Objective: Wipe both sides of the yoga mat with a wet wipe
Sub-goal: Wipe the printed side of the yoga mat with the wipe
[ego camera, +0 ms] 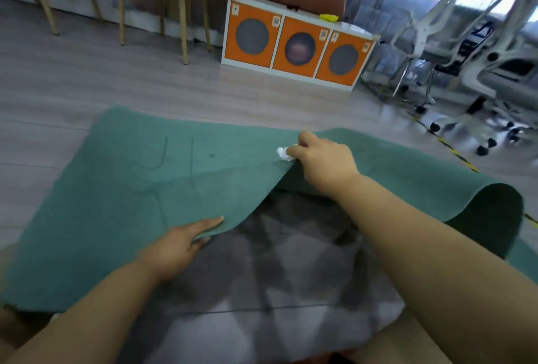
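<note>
Mat: We see a green yoga mat (122, 188) spread on a pale wood-look floor (87, 72). Its top looks matte and finely grained, with thin dark guide lines on it.
Long axis: The mat runs across our view from lower left to right. Its far edge lies roughly parallel to the cabinet beyond.
Near edge: The edge closest to us is lifted into a peak between the two hands, so we see a dark, shadowed patch of floor beneath it.
Right end: Here the mat curls up and over, showing a much darker green underside (489, 218).
Left hand: Our left hand (177, 244) holds the raised near edge. The index finger lies straight on top and other fingers tuck beneath the mat.
Right hand: Our right hand (323, 156) pinches the mat at the top of the peak. Its fingers are curled, and the same hand holds the wipe.
Wipe: A small, crumpled white wet wipe (283, 154) sticks out from the right hand's fingers, just above the mat's surface.
Open room: Bare floor stretches to the left and beyond the far edge.
Cabinet: A low white cabinet (297, 49) with three orange doors, each with a round dark window, stands well beyond the mat.
Chairs: Wooden chair legs (183, 31) stand at the far left; white wheeled office chairs (480, 78) crowd the right, near the curled end.
</note>
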